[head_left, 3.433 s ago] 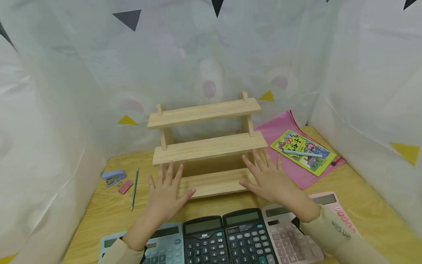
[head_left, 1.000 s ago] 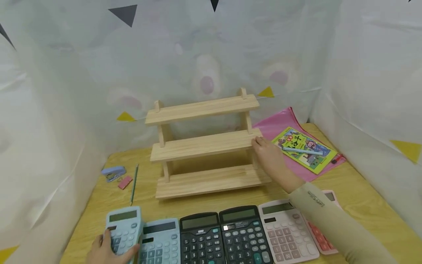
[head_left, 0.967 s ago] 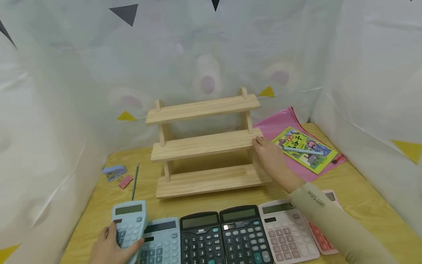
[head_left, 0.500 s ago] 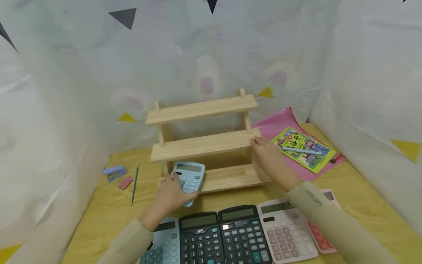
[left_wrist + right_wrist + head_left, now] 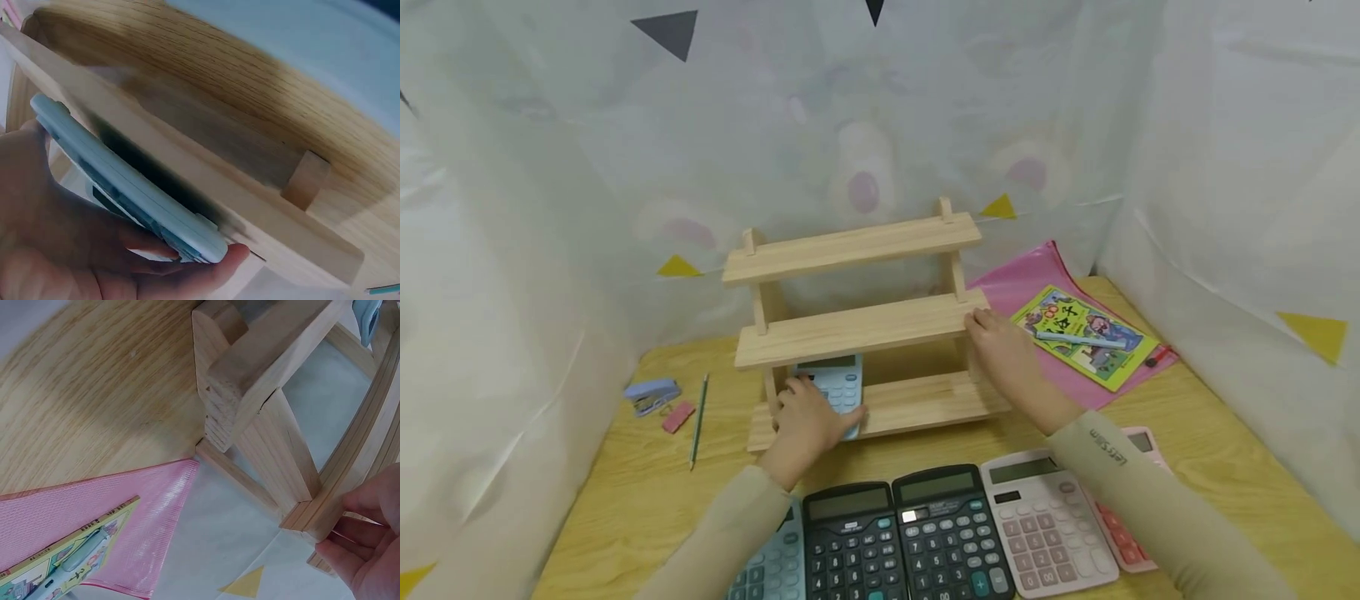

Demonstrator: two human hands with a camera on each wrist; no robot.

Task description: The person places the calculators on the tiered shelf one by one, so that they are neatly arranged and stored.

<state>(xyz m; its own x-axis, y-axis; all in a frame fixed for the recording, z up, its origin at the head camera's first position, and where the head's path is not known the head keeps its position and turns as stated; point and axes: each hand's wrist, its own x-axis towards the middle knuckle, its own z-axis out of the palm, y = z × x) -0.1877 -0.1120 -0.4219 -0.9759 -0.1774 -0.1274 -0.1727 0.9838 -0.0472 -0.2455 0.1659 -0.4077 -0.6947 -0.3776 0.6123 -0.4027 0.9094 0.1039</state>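
Soft diffuse light; left hand [image 5: 69, 240] shadowed; faint sheen on pink pouch [image 5: 153, 515].

Over to the left, 1 blue stapler [image 5: 652, 390] is sitting near 1 pink binder clip [image 5: 678, 417] and 1 green pencil [image 5: 698, 422]. At the right, 1 yellow booklet [image 5: 1101, 360] is lying on 1 pink pouch [image 5: 1028, 271], 1 pale pen [image 5: 1081, 340] resting across it. White sheeting [image 5: 925, 100] is hanging behind.

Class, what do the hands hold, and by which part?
Left hand: blue calculator, by its side edges. Right hand: wooden rack, by the right end of its middle shelf.
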